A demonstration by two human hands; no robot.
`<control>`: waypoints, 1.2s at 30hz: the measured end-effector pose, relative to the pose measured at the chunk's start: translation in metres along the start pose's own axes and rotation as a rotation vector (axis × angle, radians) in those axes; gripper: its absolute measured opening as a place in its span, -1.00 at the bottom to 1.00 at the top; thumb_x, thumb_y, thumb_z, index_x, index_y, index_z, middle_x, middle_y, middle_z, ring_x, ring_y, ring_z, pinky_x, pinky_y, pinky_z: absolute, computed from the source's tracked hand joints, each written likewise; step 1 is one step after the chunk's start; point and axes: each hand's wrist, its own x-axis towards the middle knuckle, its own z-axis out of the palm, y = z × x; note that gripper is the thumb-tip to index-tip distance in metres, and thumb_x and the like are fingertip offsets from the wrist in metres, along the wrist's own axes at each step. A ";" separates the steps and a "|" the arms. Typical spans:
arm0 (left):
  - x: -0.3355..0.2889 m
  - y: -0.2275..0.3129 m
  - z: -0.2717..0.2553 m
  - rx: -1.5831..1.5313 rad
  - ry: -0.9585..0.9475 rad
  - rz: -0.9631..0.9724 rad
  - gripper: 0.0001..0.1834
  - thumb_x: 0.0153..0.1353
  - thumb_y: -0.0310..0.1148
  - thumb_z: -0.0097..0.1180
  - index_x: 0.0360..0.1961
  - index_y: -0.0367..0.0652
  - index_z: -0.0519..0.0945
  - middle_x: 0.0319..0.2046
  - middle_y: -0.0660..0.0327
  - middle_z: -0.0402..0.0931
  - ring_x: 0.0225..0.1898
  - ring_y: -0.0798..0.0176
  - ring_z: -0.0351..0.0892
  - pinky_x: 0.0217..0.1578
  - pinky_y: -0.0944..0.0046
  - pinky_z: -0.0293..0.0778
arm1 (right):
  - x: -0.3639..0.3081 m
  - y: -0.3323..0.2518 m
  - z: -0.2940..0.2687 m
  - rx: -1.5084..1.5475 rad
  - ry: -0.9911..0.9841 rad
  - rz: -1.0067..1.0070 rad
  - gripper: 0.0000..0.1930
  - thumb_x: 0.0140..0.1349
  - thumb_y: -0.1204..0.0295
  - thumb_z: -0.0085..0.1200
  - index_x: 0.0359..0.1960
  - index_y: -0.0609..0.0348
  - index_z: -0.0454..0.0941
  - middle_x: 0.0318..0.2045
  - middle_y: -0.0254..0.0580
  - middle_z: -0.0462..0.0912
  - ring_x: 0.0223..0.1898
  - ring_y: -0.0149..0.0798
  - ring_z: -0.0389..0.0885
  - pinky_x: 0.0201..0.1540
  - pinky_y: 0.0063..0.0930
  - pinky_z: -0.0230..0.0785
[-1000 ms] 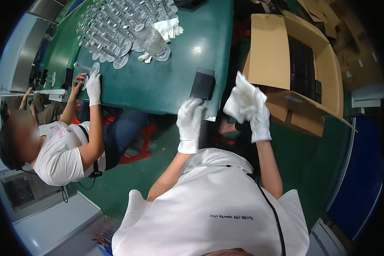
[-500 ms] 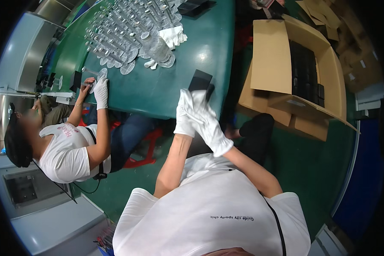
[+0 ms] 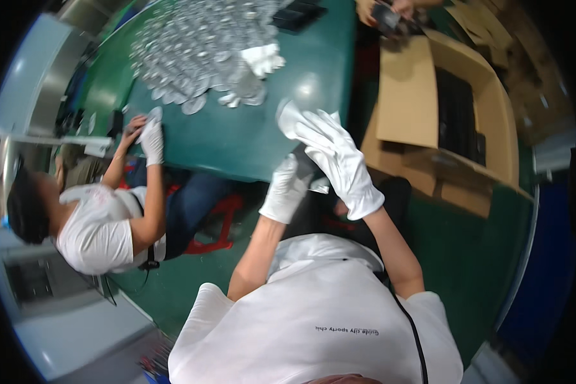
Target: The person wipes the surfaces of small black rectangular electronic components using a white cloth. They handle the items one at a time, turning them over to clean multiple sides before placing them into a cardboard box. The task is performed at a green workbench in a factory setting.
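Both my hands wear white gloves and are close together just off the table's near edge. My left hand (image 3: pixel 284 191) is closed on a black box (image 3: pixel 307 163), its thumb along the near side; part of the box is hidden by my other hand. Over the box's right side, my right hand (image 3: pixel 338 160) has its fingers stretched out toward the upper left. A pale, blurred white patch (image 3: pixel 288 120) shows at those fingertips; I cannot make out whether it is glove or cloth. A small white bit (image 3: pixel 320 185) shows beneath the right palm.
On the green table (image 3: pixel 237 137) stand many clear plastic pieces (image 3: pixel 185 57), a white cloth (image 3: pixel 262 61) and black trays (image 3: pixel 297 14). An open carton (image 3: pixel 403 96) of black boxes stands at right. A co-worker (image 3: pixel 99 217) sits left; another person's hands (image 3: pixel 390 14) hold something dark beyond.
My hands have parted slightly, the right moving up and to the right. The black box has left the table and is now in my left hand. Another person's hands have come in above the carton.
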 end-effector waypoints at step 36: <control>-0.008 0.015 -0.024 -0.513 0.092 -0.154 -0.56 0.41 0.05 0.12 -0.31 -0.14 0.42 -0.43 0.21 0.34 -0.35 0.17 0.40 -0.25 0.13 0.44 | -0.140 0.064 0.021 -0.186 -0.075 0.037 -0.48 0.48 0.42 -0.03 0.41 0.36 0.23 0.19 0.11 0.57 0.14 0.05 0.61 0.13 -0.18 0.51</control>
